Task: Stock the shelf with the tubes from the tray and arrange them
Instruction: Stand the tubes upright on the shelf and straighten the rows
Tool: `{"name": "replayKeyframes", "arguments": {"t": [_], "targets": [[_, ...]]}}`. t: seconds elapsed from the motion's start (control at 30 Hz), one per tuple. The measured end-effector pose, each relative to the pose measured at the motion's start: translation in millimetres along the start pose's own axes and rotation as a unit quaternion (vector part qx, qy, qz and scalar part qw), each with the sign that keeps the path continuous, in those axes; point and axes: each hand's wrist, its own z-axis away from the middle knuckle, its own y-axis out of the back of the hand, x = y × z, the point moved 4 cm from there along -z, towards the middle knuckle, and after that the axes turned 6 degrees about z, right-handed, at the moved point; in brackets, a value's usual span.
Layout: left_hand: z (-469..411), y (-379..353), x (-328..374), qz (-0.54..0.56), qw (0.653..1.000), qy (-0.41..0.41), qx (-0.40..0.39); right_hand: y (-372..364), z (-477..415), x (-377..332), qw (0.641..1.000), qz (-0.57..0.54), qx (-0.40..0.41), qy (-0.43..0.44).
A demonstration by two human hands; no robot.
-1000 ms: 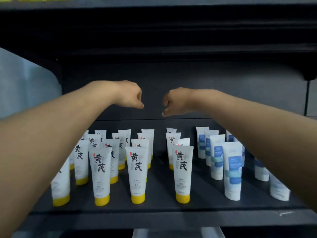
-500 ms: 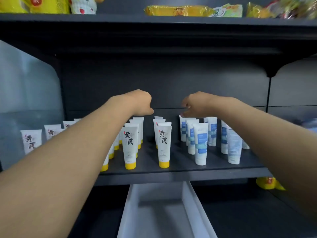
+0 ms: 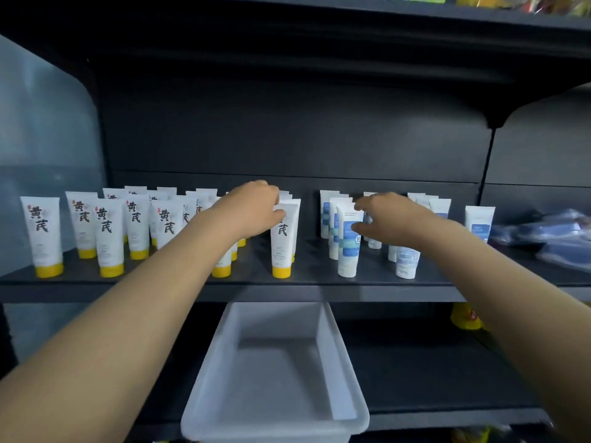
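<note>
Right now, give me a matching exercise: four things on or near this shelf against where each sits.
Things:
1 yellow-capped tubes
2 blue-label tubes
3 tray
4 blue packets

Places:
A far right of the shelf
B below the shelf's front edge
C left half of the shelf
D right of centre on the shelf

Pairs: 1-C, 2-D, 3-B, 4-A

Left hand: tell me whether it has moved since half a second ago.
Yes. The left hand has come down from above the tube tops and grips the top of the front yellow-capped tube nearest the blue-labelled tubes.
</note>
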Motion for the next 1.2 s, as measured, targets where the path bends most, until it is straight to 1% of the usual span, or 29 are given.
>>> {"name": "replayKeyframes", "arguments": {"t": [0.17, 0.3, 0.4, 0.57, 0.63, 0.7, 0.77, 0.83, 0.97, 1.03, 1.2], "targets": [[-19.7, -21.9, -0.8, -0.005, 1.0, -0.003, 0.028, -20.7, -31.7, 32.5, 0.999, -0.008, 0.05, 0.018], [-38.4, -35.3, -2.7, -0.008, 0.998, 0.01, 0.057, -31.9, -63.1, 47.3, 0.994, -0.041, 0.084, 0.05], [-48.6, -45.6, -2.9, -0.006, 0.998, 0.015, 0.056, -43.1, -81.8, 46.6, 0.99, -0.071, 0.092, 0.078], [-65.8, -51.3, -6.8, -0.01, 0.999, 0.005, 0.052, -60.3, -94.6, 42.7, 0.985, -0.117, 0.083, 0.097], [-71.9, -52.9, -9.9, -0.013, 0.999, 0.005, 0.039, -68.1, -98.1, 40.3, 0.983, -0.132, 0.072, 0.107], [-76.4, -58.2, -13.0, -0.016, 1.0, 0.009, 0.001, -72.7, -101.4, 38.3, 0.981, -0.147, 0.068, 0.108], [-80.3, -63.0, -18.6, -0.02, 0.999, 0.013, -0.03, -73.4, -104.0, 38.2, 0.978, -0.169, 0.076, 0.095], [-84.3, -64.1, -25.9, -0.015, 0.999, 0.01, -0.035, -72.7, -106.0, 39.8, 0.972, -0.207, 0.083, 0.077], [-91.4, -67.3, -32.5, 0.035, 0.998, 0.004, -0.059, -73.9, -109.9, 44.4, 0.957, -0.279, 0.059, 0.058], [-93.3, -70.8, -33.7, 0.073, 0.995, 0.009, -0.069, -73.3, -112.1, 45.1, 0.953, -0.294, 0.056, 0.055], [-95.9, -74.6, -39.1, 0.155, 0.986, 0.012, -0.058, -73.0, -113.8, 43.8, 0.949, -0.307, 0.046, 0.053]]}}
